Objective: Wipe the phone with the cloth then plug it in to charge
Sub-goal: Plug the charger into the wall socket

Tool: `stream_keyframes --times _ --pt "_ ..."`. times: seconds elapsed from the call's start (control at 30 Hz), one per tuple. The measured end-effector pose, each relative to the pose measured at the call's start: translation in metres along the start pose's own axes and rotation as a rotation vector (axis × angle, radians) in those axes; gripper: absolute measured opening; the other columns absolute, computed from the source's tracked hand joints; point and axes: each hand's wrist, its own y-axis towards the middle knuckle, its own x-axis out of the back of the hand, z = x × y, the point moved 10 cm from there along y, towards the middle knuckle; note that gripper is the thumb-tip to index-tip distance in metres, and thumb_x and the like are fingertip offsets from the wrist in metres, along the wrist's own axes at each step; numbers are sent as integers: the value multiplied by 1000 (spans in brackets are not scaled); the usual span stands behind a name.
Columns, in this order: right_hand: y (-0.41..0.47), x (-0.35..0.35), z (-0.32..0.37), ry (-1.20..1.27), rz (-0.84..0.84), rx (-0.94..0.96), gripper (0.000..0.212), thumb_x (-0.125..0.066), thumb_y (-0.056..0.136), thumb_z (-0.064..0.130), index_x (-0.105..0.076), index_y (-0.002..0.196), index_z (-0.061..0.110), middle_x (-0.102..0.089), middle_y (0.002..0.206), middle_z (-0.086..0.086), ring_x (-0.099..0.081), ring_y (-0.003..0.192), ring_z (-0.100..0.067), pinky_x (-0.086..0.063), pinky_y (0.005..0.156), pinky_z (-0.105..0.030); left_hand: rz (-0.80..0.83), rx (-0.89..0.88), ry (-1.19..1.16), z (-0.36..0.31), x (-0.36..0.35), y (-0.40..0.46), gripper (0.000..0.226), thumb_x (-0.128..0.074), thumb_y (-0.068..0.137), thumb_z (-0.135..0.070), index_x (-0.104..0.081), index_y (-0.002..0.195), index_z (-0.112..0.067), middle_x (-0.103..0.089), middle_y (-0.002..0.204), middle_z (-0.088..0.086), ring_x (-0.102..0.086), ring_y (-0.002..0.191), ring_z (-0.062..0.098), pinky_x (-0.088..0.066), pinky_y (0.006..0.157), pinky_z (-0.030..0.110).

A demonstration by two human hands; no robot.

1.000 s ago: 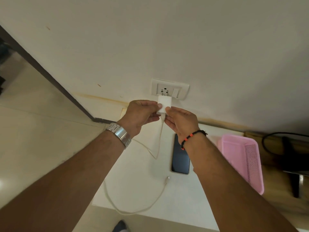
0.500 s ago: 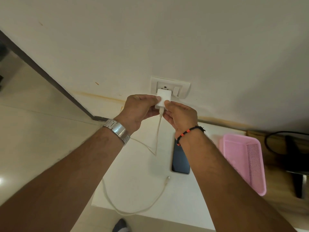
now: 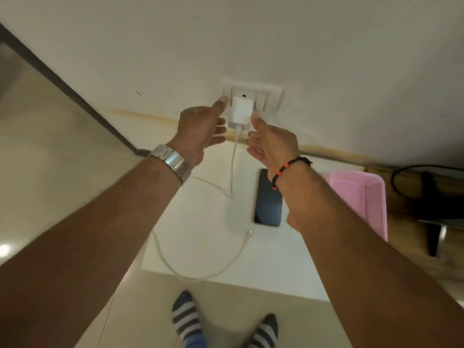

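Flanking one socketed charger, two open hands: left hand, right hand

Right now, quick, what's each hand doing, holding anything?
Left hand: open, fingers spread beside the charger adapter, holding nothing.
Right hand: open, holding nothing.

Dim, warm, even indoor light. Glare spot on floor, far left of hands. Soft shadow on wall below charger. Forearms near lens motion-blurred. Wide-angle bend at edges. Phone screen shows dull sheen.
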Motion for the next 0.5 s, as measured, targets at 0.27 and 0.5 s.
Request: stream_keyframes --times 0.27,0.5 --pt "-80 109 -171 -325 -225 -151 21 -80 79 20 -75 60 23 -74 65 3 -71 73 -25 -64 75 -41 -95 -95 232 103 54 -89 42 -66 100 -43 -74 70 -15 -65 57 -5 -56 48 10 -49 45 28" --pt "-91 114 -255 -606 -316 -237 36 -80 75 59 -74 76 23 -72 75 14 -67 74 -12 -51 73 -25 83 5 537 209 14 -118 28 -67 99 -33 -73 76 -18 -75 72 -4 -69 66 19 -62 71 42"
